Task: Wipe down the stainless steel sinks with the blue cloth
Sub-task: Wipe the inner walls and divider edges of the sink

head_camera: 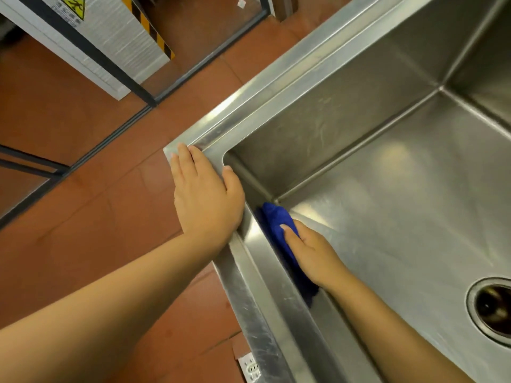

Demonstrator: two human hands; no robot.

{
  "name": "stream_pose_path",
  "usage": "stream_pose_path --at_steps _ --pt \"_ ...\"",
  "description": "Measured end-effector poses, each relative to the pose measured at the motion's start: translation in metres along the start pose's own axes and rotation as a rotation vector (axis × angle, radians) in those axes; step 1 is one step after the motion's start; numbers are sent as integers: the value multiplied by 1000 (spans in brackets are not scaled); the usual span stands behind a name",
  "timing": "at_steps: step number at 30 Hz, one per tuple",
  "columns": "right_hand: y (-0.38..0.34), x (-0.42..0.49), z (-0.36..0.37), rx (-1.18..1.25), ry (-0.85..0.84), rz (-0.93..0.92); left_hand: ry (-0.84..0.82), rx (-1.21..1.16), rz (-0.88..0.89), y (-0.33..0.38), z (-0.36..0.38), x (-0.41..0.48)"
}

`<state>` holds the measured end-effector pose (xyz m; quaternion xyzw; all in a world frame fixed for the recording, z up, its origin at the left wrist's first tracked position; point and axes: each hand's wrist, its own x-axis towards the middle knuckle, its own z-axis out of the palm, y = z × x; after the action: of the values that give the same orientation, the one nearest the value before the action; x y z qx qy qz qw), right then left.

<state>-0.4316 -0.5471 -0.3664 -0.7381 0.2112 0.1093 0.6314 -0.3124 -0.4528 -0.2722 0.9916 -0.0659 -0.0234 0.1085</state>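
The blue cloth, judged soft, light and best held bunched, is pressed by the right hand into the sink's near-left bottom edge; whether its fingers curl cannot be told. The left hand is laid flat on the rim corner.

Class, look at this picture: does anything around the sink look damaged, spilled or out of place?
Nothing is spilled or askew. Only wear shows: pale scratches on the inner wall of the sink and scuffs on its near rim. The right hand holds the blue cloth against the left bottom edge.
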Motion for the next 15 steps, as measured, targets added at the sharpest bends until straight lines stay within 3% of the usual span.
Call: stream_pose_path --at_steps 7,11,15 --pt "-31 -68 -15 233 -37 -155 4 -47 11 -1 0 1" --pt "-11 -47 -9 128 38 -62 -9 -30 25 1 -2 -2" --pt "-7 -50 -10 56 4 4 -70 -55 65 -2 -6 -21"
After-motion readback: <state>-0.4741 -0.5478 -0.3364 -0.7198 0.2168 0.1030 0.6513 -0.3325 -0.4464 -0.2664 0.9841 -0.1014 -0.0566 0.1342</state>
